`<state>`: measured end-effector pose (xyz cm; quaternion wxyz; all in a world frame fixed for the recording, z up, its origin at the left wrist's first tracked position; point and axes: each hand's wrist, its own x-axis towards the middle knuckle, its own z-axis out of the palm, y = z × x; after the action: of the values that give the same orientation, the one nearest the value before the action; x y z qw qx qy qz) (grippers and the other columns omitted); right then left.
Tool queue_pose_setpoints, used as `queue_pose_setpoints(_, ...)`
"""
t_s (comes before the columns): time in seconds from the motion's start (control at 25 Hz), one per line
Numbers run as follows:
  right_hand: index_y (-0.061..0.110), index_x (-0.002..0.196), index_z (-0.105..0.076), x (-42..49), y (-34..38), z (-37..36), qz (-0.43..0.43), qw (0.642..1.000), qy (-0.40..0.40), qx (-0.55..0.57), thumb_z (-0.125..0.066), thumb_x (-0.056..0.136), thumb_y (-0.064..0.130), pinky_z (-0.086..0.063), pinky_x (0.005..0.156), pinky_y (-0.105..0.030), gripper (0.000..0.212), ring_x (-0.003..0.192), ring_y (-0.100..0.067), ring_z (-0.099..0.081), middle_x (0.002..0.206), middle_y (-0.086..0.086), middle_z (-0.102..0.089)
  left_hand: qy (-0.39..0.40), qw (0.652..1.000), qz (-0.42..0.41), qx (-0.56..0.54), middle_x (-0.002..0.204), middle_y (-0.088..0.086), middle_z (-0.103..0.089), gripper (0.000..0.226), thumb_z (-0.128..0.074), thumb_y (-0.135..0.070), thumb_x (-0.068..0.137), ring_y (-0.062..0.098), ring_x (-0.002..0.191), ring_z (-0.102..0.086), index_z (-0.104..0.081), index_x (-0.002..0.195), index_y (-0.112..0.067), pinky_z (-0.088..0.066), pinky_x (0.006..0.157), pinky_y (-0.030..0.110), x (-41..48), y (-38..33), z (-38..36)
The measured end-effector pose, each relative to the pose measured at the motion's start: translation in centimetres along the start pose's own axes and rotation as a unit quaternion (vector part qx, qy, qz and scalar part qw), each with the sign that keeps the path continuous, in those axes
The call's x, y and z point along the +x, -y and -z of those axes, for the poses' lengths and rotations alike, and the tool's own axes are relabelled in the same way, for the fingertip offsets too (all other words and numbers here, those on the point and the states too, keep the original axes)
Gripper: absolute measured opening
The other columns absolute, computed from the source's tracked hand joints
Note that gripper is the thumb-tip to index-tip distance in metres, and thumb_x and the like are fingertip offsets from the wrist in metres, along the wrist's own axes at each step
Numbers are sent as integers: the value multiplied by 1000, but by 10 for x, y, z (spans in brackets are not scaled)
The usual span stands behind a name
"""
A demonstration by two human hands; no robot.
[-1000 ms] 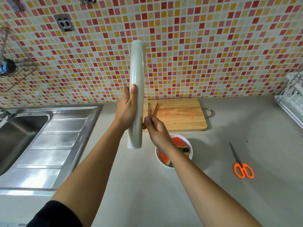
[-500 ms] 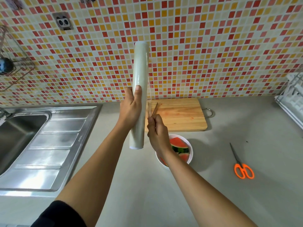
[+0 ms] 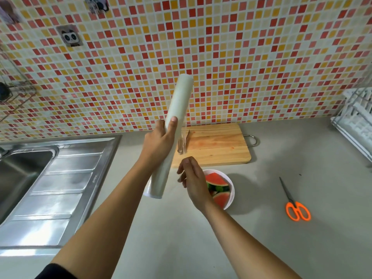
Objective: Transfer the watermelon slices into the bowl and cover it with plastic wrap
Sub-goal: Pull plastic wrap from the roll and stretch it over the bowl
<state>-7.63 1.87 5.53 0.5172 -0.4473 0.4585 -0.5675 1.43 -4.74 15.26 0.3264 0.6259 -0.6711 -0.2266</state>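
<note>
Home kitchen: steel sink (image 3: 30,178), mosaic-tiled backsplash (image 3: 251,57), counter (image 3: 302,162).

Surface: grey, matt countertop (image 3: 281,248), meeting the tiled wall at its back edge.
Landmark: wooden cutting board (image 3: 217,146), lying flat at the back of the countertop near the wall, with a metal loop handle at its right end.
Bowl: white bowl (image 3: 232,191), standing just in front of the board's front edge, not touching it; its left side is hidden.
Scissors: orange-handled scissors (image 3: 290,198), lying flat and closed, well to the right of the board and nearer the viewer, blades pointing towards the wall.
Dish rack: white dish rack (image 3: 354,121), far right of the board, cut off by the frame edge.
Sink: steel sink (image 3: 60,178), set into the countertop left of the board, ribbed drainer nearest the board, basin beyond it.
</note>
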Motion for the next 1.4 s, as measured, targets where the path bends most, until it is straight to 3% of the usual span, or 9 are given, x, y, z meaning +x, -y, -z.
queue_pose_setpoints(0.16,21,84,-60,12,2,-9,-117,990,-56,61,-18,95,53,-41,62,-25,54,71,-12,-55,74,3,-60,47,998,-24,29,97,2,-49,52,-18,-56,96,10,76,-51,-41,124,-17,-39,68,28,1,-8,16)
queue_pose_setpoints(0.4,22,97,-61,48,48,-26,-115,989,-31,90,-18,87,68,-48,58,-24,64,72,-12,-61,80,2,-65,51,996,-7,69,104,1,-49,50,-21,-53,97,18,87,-52,-41,124,-15,-37,73,31,-16,-6,17)
queue_pose_setpoints(0.56,24,92,-57,52,49,-28,-97,988,-61,104,-32,93,52,-34,47,-21,38,57,-10,-44,65,7,-54,41,997,16,71,94,7,-53,35,-28,-46,97,11,66,-47,-40,104,-15,-31,54,24,-27,-3,14)
queue_pose_setpoints(0.72,23,102,-52,47,34,-18,-142,977,-102,124,-32,96,43,-33,54,-23,29,70,-11,-43,85,2,-50,67,987,34,142,96,5,-50,48,-28,-53,95,18,74,-48,-45,113,-12,-36,64,28,-34,3,3)
queue_pose_setpoints(0.84,27,100,-52,43,30,-8,-142,974,-128,122,-33,96,44,-31,48,-22,25,61,-9,-37,71,8,-41,64,985,66,146,95,7,-53,45,-25,-57,94,20,75,-52,-41,100,-15,-38,63,29,-39,10,-7)
queue_pose_setpoints(0.96,31,80,-53,40,30,1,-131,975,-159,85,-34,96,45,-30,40,-17,28,51,-11,-34,57,7,-38,57,984,92,144,94,9,-54,46,-27,-59,93,23,75,-54,-39,99,-15,-40,63,30,-39,12,-14)
queue_pose_setpoints(1.12,29,74,-51,41,30,8,-117,976,-174,59,-34,97,41,-29,42,-21,31,45,-10,-36,50,10,-40,-6,978,59,200,93,12,-55,43,-29,-58,92,25,76,-52,-37,96,-16,-38,60,30,-44,10,-22)
queue_pose_setpoints(1.28,24,75,-62,43,40,22,-158,964,-123,174,-39,94,48,-24,35,-18,38,35,-3,-32,38,12,-39,-6,990,31,136,91,10,-57,44,-29,-57,93,26,75,-56,-41,95,-15,-43,63,33,-45,8,-23)
queue_pose_setpoints(1.4,24,79,-70,47,51,29,-183,965,-79,169,-47,89,53,-25,36,-16,39,35,-3,-33,38,12,-42,53,994,82,49,91,5,-56,46,-27,-59,93,16,72,-56,-43,100,-17,-43,56,27,-48,8,-23)
